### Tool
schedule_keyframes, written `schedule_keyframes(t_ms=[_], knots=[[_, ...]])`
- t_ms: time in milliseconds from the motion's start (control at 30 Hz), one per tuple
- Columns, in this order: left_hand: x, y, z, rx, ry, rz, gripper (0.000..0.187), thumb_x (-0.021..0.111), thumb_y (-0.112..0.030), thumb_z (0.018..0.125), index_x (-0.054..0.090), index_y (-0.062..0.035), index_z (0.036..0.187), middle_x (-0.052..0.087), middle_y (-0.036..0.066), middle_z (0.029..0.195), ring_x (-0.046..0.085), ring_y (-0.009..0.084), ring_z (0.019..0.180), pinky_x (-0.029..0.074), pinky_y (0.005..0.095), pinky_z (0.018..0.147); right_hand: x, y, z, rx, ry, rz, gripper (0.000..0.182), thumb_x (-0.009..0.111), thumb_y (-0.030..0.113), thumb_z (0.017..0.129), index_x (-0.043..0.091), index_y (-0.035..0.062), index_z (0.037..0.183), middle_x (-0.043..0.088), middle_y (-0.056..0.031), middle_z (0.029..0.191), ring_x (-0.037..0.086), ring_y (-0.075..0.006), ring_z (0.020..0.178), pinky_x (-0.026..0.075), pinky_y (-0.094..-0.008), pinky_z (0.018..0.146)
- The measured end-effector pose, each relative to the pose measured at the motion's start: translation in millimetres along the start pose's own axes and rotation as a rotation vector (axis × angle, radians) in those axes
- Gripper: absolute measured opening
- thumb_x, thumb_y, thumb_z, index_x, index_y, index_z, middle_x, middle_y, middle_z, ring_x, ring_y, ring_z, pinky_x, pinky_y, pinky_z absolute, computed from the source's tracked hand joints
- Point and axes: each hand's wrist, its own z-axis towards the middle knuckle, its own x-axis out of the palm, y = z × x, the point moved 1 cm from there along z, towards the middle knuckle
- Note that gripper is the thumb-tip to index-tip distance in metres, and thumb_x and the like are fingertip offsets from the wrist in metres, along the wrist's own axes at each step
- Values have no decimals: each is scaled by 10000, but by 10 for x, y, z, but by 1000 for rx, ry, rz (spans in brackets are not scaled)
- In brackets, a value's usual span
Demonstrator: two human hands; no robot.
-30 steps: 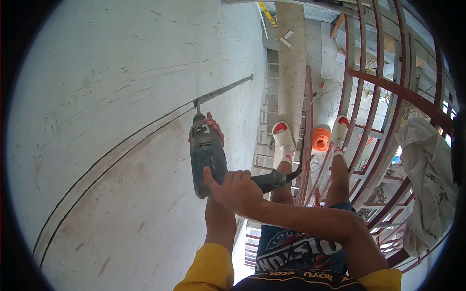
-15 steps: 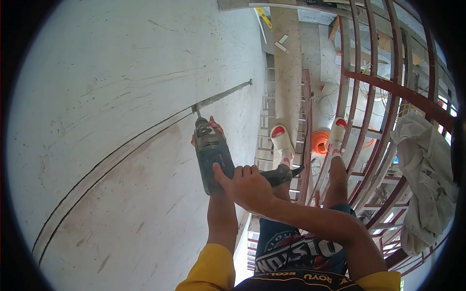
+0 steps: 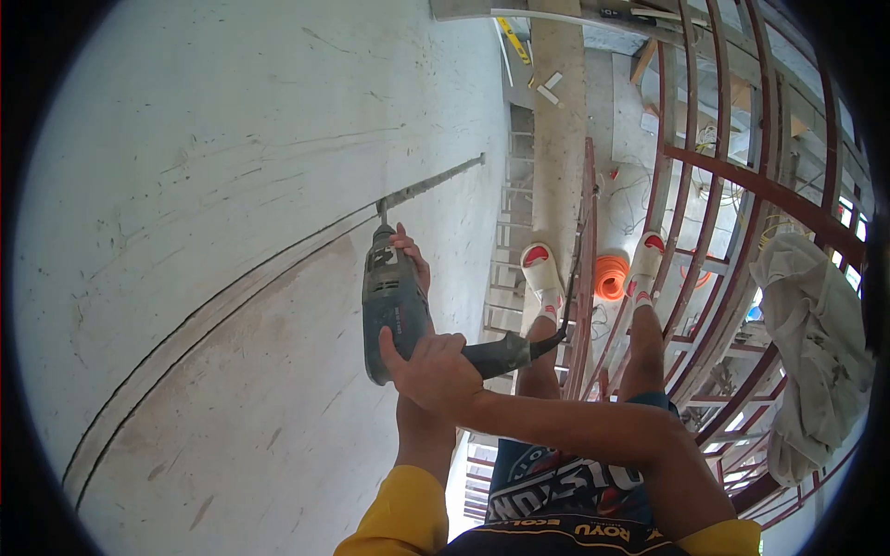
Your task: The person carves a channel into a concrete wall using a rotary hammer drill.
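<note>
wall [image 3: 204, 185] on the left: plastered, two scored lines running up to a chased groove [image 3: 431, 181]. rotary hammer [image 3: 394, 301] held against it, bit tip [image 3: 381, 209] at the groove's lower end, body roughly along the scored lines. left hand [image 3: 413, 257] wrapped round the front of the body near the chuck, mostly hidden behind the tool, looks clenched on it. right hand [image 3: 434, 369] clenched on the rear handle, thumb over the housing. judgement: tool is heavy and nose-loaded, rigid, probably kicks, so two-hand hold fits, rear grip plus front collar, fingers off the bit. cord [image 3: 556, 315] trails right past the legs. further right: red railing [image 3: 742, 185], orange cable coil [image 3: 611, 271] on the floor below, grey cloth [image 3: 811, 324] draped on the rail
</note>
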Motion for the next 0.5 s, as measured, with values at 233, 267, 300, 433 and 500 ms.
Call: schedule_keyframes(t_ms=[233, 267, 300, 433, 500], knots=[[-5, 74, 5, 10, -23, 13, 764, 667, -479, 841, 431, 51, 1338, 571, 172, 1228, 540, 271, 1166, 441, 391, 1058, -38, 65, 69, -12, 56, 5, 492, 611, 222, 867, 579, 98, 1342, 677, -263, 750, 688, -330, 650, 546, -467, 582], [-2, 96, 15, 11, -25, 14, 761, 666, -479, 842, 433, 52, 1336, 571, 172, 1228, 540, 271, 1166, 442, 391, 1057, -33, 56, 68, -3, 53, 23, 488, 610, 228, 868, 583, 95, 1337, 676, -268, 751, 692, -337, 656, 552, -476, 589], [9, 109, 30, 11, -26, 17, 759, 664, -480, 843, 436, 52, 1334, 571, 172, 1228, 541, 271, 1165, 442, 391, 1056, -32, 39, 68, -1, 50, 23, 488, 610, 228, 868, 583, 95, 1337, 676, -268, 751, 692, -337, 656, 552, -476, 589], [34, 171, 67, 16, -28, 23, 749, 659, -482, 848, 446, 54, 1325, 572, 173, 1228, 542, 271, 1163, 445, 389, 1053, -36, -2, 73, -29, 35, -11, 492, 609, 205, 852, 578, 99, 1332, 649, -209, 714, 634, -290, 622, 465, -422, 552], [116, 265, 28, 20, -29, 25, 744, 657, -483, 850, 451, 55, 1321, 573, 173, 1228, 543, 271, 1162, 446, 389, 1052, -36, -23, 69, -35, 42, -3, 484, 607, 236, 866, 590, 100, 1331, 682, -271, 766, 696, -360, 677, 552, -484, 608]])
